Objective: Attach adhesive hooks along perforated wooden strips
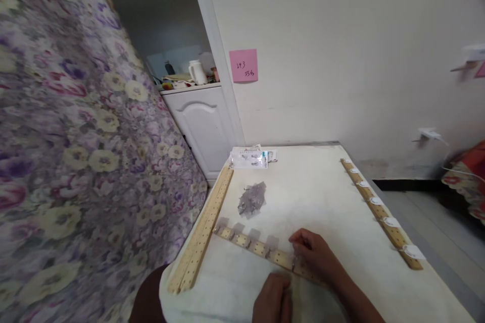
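A perforated wooden strip [253,245] with several small clear hooks along it lies across the near part of the white table [326,197]. My right hand [315,256] rests on that strip with its fingers curled and pinched over it; what they hold is hidden. My left hand [273,302] sits just below the strip at the frame's bottom edge, fingers folded inward. A small heap of clear plastic hooks [252,198] lies further back, apart from both hands.
Two stacked wooden strips [202,229] run along the table's left edge, another with white tags [381,212] along the right. Packets [252,158] lie at the far edge. A floral cloth [76,136] hangs left, a white cabinet [202,123] behind, a pink note [243,65] on the wall.
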Action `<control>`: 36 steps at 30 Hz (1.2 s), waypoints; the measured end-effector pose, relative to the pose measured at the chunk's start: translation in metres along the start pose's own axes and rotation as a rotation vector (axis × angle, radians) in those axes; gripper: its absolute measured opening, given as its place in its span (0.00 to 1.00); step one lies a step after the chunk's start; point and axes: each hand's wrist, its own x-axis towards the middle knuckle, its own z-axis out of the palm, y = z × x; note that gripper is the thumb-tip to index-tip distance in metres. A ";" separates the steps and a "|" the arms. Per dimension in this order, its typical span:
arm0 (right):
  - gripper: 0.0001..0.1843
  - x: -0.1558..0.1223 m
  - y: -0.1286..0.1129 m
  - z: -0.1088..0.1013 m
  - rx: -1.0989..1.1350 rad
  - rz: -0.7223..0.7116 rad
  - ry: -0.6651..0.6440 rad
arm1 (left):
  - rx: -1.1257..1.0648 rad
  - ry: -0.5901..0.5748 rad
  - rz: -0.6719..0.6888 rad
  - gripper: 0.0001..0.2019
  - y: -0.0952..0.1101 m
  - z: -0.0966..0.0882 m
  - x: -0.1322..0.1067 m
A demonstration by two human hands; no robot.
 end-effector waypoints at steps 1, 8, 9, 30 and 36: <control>0.07 0.000 -0.001 0.003 -0.014 0.000 -0.004 | -0.003 -0.008 -0.004 0.12 -0.002 -0.002 0.002; 0.08 0.001 -0.004 0.012 -0.127 -0.005 -0.006 | 0.049 -0.026 -0.082 0.06 -0.010 -0.004 0.009; 0.08 0.001 -0.003 0.012 -0.133 -0.008 -0.006 | 0.060 -0.030 -0.089 0.06 -0.010 -0.003 0.010; 0.10 0.005 0.002 0.011 -0.237 -0.022 0.043 | 0.177 -0.082 -0.009 0.08 -0.002 -0.005 0.027; 0.10 0.005 0.002 0.011 -0.243 -0.021 0.045 | 0.154 -0.064 0.049 0.08 0.001 -0.006 0.026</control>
